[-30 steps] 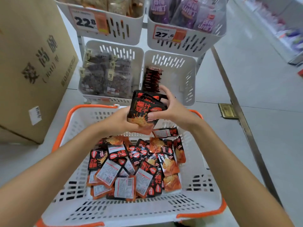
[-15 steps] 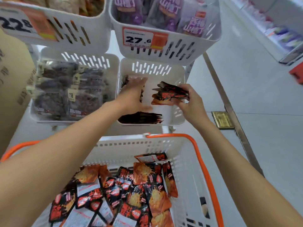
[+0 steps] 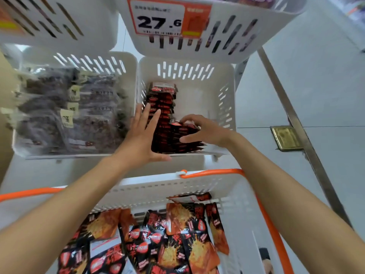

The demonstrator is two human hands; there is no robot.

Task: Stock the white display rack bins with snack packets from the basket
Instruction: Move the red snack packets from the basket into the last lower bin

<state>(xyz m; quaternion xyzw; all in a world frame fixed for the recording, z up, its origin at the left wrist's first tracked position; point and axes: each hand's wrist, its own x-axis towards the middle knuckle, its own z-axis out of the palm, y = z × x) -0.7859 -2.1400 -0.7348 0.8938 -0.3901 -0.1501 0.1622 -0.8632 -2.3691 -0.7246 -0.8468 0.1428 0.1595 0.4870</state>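
Bundle of red-and-black foil snack packets – sits at the front of the lower right white slotted plastic bin, packets on edge. Right hand grasps this bundle: fingers curled over its top, thumb against its near face. Behind it, a row of the same packets runs along the bin's left side toward the back wall. Left hand is released and flat, fingers straight, laid against the left flank of the row; it grasps nothing.

Directly below – white plastic basket with orange handles, with more loose red-and-black packets heaped inside, some face down.

Left neighbour bin holds clear bags of dark snacks. Upper right bin carries an orange-and-white price tag reading 27.6. Right of the rack, a brass floor plate lies in the grey floor beside a metal strip.
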